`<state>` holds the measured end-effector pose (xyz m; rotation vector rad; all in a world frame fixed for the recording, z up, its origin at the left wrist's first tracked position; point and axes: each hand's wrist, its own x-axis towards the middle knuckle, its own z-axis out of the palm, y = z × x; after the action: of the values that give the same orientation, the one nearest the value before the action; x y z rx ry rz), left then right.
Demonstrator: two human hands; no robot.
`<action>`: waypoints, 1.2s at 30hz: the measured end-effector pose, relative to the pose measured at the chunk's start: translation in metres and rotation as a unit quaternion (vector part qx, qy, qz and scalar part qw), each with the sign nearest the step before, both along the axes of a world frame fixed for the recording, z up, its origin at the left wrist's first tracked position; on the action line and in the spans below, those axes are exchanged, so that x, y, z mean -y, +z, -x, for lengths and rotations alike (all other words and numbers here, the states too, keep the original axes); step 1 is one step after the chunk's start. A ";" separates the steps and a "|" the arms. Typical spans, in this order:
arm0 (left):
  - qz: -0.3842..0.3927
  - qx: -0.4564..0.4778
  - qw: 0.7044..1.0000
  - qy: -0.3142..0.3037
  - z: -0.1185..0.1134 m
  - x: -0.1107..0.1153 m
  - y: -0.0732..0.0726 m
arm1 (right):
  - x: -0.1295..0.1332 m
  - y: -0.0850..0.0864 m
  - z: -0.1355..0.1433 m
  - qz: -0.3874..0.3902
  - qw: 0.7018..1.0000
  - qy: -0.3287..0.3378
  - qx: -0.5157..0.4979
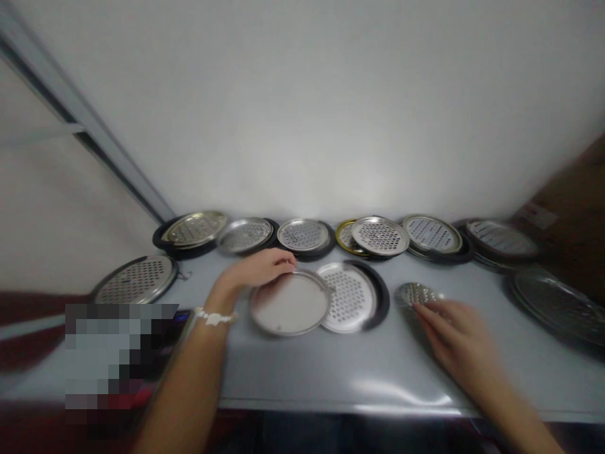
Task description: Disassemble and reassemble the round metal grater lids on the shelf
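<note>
My left hand (267, 266) is at the top edge of a plain round metal disc (290, 306), its fingertips closed on the rim. The disc overlaps a round perforated grater plate (348, 297) that has a dark curved piece (378, 293) along its right side. To the right, my right hand (454, 321) pinches a small grater piece (416, 295), which is blurred and partly hidden by the fingers.
Round grater plates with dark rims line the wall, among them ones at the left (196, 228), centre (380, 236) and right (432, 234). Another lies at the far left (137, 279). A brown box (562, 189) stands at right on the grey table (321, 372).
</note>
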<state>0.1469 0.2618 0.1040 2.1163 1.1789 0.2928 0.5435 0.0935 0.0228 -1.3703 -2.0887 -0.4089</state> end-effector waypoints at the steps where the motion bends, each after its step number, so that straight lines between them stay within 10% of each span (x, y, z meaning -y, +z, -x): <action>1: -0.007 -0.005 1.000 -0.014 0.001 0.001 0.002 | 0.003 -0.006 -0.001 0.018 1.000 -0.005 0.001; 22: -0.014 0.002 0.999 -0.033 -0.006 0.002 -0.008 | 0.003 0.012 0.073 0.128 0.991 0.025 -0.045; 36: -0.028 0.034 0.999 -0.030 -0.033 0.010 -0.017 | 0.001 0.003 0.037 0.122 0.992 -0.018 -0.030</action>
<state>0.1797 0.2513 0.0872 2.1690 1.0761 0.3718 0.5065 0.0924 0.0258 -1.5404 -2.1202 -0.1271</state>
